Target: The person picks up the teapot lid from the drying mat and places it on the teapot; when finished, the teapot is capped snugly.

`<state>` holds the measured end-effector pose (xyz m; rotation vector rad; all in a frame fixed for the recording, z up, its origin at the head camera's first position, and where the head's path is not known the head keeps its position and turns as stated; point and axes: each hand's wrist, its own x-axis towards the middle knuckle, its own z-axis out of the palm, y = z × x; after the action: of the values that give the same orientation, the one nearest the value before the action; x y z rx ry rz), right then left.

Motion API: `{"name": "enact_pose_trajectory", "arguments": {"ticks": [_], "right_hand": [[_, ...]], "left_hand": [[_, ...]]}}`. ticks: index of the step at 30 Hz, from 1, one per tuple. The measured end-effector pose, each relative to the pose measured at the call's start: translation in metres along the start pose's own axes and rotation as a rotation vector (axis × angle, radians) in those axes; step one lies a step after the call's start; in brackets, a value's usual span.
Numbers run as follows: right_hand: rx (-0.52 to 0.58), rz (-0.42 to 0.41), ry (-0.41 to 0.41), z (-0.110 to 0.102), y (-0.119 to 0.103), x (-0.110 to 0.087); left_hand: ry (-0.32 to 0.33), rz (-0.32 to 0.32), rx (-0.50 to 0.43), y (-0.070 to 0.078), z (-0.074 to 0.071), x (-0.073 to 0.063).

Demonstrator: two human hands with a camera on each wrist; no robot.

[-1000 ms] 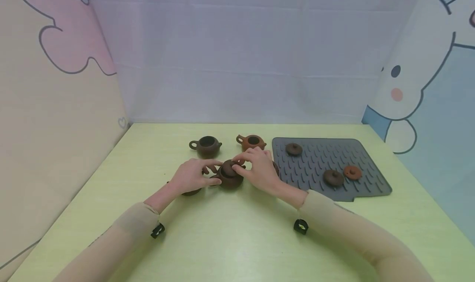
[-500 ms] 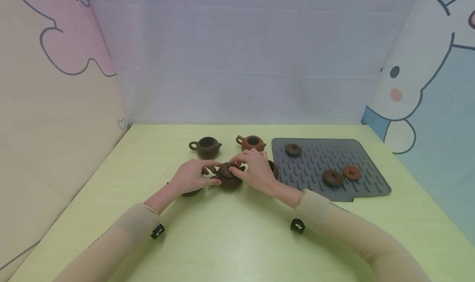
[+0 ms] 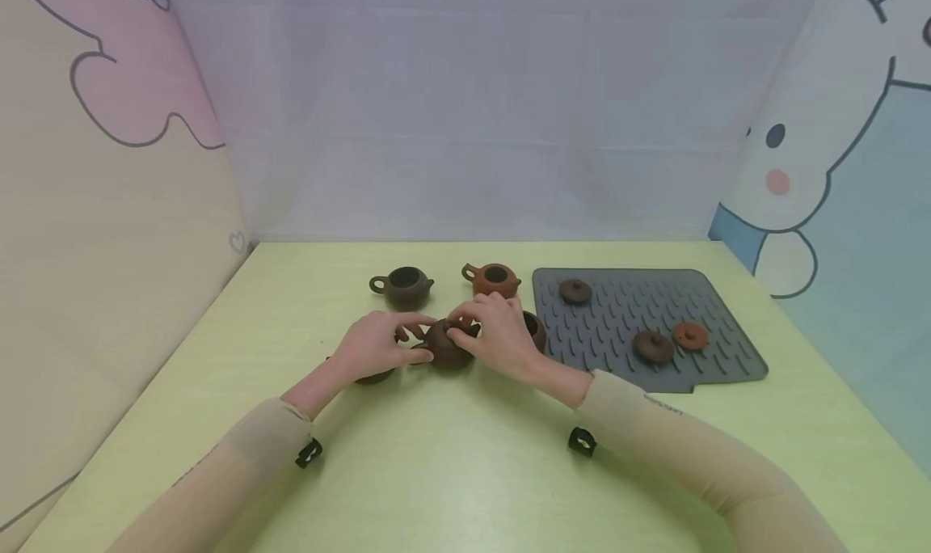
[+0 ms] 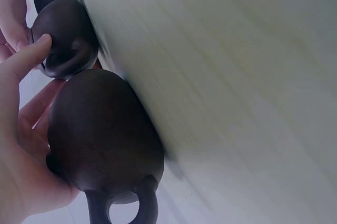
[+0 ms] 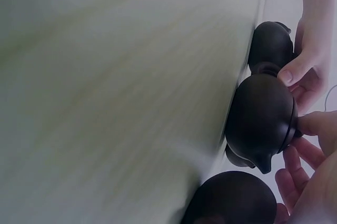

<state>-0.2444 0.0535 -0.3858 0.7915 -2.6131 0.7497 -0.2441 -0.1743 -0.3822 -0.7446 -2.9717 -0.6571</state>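
A dark brown teapot (image 3: 448, 359) stands mid-table between both hands, its handle to the left and spout to the right. My left hand (image 3: 372, 344) holds it by the handle side, thumb on the body in the left wrist view. With thumb and fingers, my right hand (image 3: 503, 336) pinches the knob of the teapot's lid (image 5: 293, 129); the lid sits on the opening. Under my left hand is another dark teapot (image 4: 105, 129), largely hidden in the head view. A further dark pot (image 3: 536, 332), partly covered by my right hand, stands just right of it.
Behind stand a lidless dark teapot (image 3: 407, 292) and a lidless reddish teapot (image 3: 502, 282). On the right lies a grey ridged mat (image 3: 604, 351) bearing a small dark lid (image 3: 575, 292), a larger dark lid (image 3: 653, 348) and a reddish lid (image 3: 690, 336).
The lid, tilted above the opening a second ago, has come down and lies level on the teapot. My right hand has shifted slightly with it; my left hand has stayed put.
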Motion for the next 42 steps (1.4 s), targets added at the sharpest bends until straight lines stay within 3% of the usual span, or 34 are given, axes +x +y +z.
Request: {"name": "enact_pose_trajectory", "arguments": {"ticks": [9, 23, 42], "right_hand": [[-0.009, 0.01, -0.025, -0.001, -0.002, -0.001], [-0.019, 0.021, 0.013, -0.01, 0.006, -0.009], [0.003, 0.011, 0.139, -0.045, 0.044, -0.043]], "left_hand": [[0.002, 0.0, 0.016, -0.001, 0.0, 0.0], [0.008, 0.005, 0.064, 0.002, 0.001, 0.0], [0.148, 0.103, 0.156, 0.009, 0.009, 0.004]]}}
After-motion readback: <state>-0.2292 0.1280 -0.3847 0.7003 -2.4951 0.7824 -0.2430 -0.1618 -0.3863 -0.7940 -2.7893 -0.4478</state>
